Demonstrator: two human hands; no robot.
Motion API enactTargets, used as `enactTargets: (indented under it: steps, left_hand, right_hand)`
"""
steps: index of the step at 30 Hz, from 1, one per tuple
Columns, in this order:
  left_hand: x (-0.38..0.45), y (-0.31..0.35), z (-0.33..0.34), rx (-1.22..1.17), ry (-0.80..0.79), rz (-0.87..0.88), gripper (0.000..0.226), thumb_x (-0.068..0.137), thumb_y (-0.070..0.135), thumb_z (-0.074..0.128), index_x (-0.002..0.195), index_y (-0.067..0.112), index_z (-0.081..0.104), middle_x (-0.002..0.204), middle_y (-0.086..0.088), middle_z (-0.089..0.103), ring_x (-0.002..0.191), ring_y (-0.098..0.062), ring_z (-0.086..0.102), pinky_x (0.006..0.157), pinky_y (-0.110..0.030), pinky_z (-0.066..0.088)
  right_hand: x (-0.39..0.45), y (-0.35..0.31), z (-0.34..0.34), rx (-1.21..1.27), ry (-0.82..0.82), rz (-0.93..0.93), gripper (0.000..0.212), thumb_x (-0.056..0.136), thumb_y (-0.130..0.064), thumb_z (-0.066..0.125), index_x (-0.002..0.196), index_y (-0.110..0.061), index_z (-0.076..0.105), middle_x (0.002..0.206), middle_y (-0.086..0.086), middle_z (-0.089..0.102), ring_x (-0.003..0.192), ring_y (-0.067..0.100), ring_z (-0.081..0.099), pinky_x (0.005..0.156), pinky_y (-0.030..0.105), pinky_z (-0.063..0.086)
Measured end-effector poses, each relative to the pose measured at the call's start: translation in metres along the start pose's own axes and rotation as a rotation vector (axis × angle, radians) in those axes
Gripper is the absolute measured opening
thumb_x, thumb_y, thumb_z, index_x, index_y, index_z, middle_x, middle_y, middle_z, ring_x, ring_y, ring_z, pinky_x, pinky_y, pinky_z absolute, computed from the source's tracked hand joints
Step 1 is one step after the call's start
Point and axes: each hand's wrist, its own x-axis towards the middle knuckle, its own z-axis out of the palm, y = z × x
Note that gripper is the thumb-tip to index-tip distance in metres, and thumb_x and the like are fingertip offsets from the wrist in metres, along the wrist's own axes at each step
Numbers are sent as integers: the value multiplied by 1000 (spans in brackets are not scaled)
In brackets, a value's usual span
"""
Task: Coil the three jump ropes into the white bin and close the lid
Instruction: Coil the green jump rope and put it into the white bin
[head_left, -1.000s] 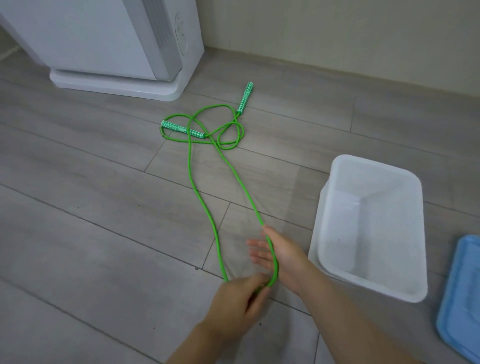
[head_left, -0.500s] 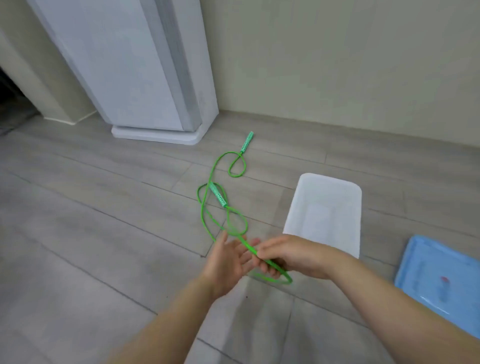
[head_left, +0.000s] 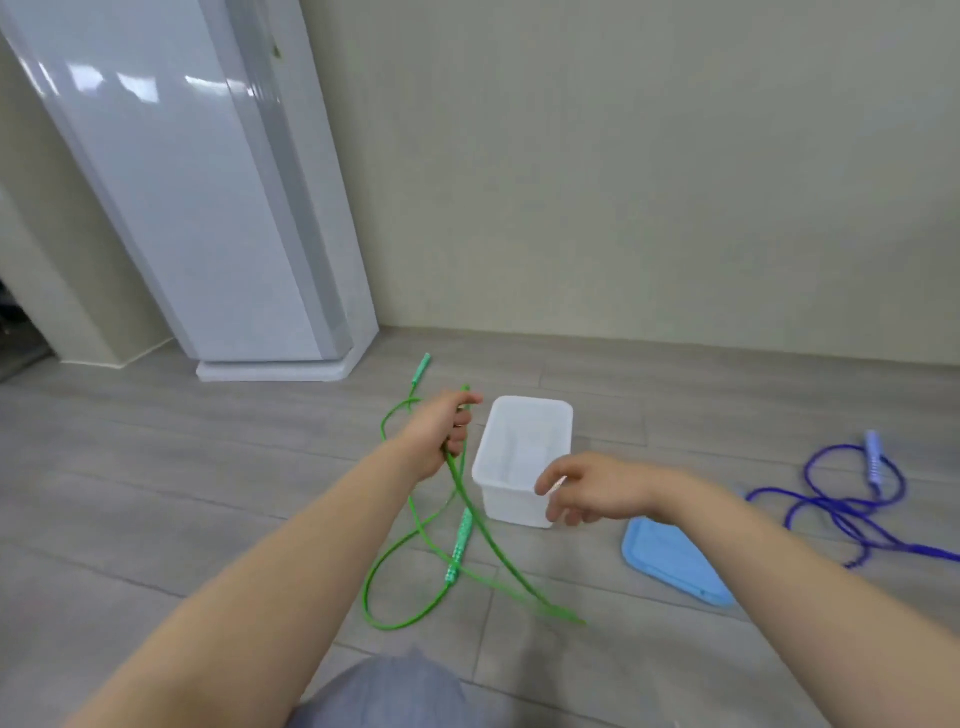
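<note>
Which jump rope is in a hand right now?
The green rope: the left hand is closed around it, raised off the floor. The purple rope lies untouched on the floor to the right; the right hand is empty.

Green rope (head_left: 415, 525), purple rope (head_left: 852, 506), white bin (head_left: 524, 457), blue lid (head_left: 670, 564)
</note>
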Motion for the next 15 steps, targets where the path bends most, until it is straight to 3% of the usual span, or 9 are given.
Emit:
enactTargets:
  steps: [5, 8, 12, 15]
  left_hand:
    - [-51, 34, 47, 304, -101, 277, 22, 96, 27, 44, 84, 19, 61, 52, 9, 24, 42, -8, 18, 38, -19, 14]
    - [-70, 32, 53, 421, -200, 389, 24, 90, 26, 46, 77, 19, 64, 53, 10, 28, 47, -11, 21, 44, -23, 17]
    - [-76, 19, 40, 490, -433, 389, 24, 92, 25, 45, 80, 15, 63, 57, 5, 30, 53, -14, 20, 49, -28, 14]
    - [-57, 7, 19, 594, -546, 231, 31, 98, 22, 38, 86, 11, 65, 61, 1, 42, 51, -12, 34, 48, -25, 26]
  right_hand:
    - [-31, 2, 6, 527, 275, 15, 44, 96, -21, 50, 137, -19, 35, 105, 13, 71, 78, 23, 62, 79, 35, 53]
    - [-32, -5, 5, 728, 401, -52, 60, 95, -20, 52, 145, -31, 21, 106, 13, 70, 79, 23, 64, 81, 36, 56]
    - [-26, -2, 6, 528, 500, -83, 32, 88, -18, 62, 120, -20, 56, 101, 5, 69, 85, 17, 60, 85, 36, 54]
    - [-13, 8, 0, 481, 581, -35, 16, 87, -12, 58, 100, -19, 63, 89, 4, 69, 77, 16, 57, 71, 30, 51]
